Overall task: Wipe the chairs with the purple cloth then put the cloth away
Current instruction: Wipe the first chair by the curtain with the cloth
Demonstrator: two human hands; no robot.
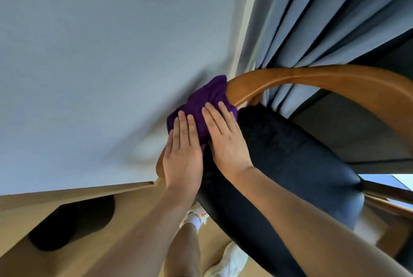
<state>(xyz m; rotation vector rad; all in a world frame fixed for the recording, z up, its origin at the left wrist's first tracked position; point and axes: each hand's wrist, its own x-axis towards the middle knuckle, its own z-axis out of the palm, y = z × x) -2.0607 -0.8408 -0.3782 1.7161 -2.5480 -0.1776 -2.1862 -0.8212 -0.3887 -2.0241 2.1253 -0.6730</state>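
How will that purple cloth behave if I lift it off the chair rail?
The purple cloth looks bunched and creased under both hands, so probably floppy and light. It drapes over the curved wooden rail, so it would likely sag and unfold rather than hold its shape.

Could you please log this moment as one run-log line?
step: wiping chair | cloth: bunched on wooden chair rail | left hand: flat on cloth | right hand: flat on cloth | put away: not yet

Wall [89,64] close beside chair [290,80]
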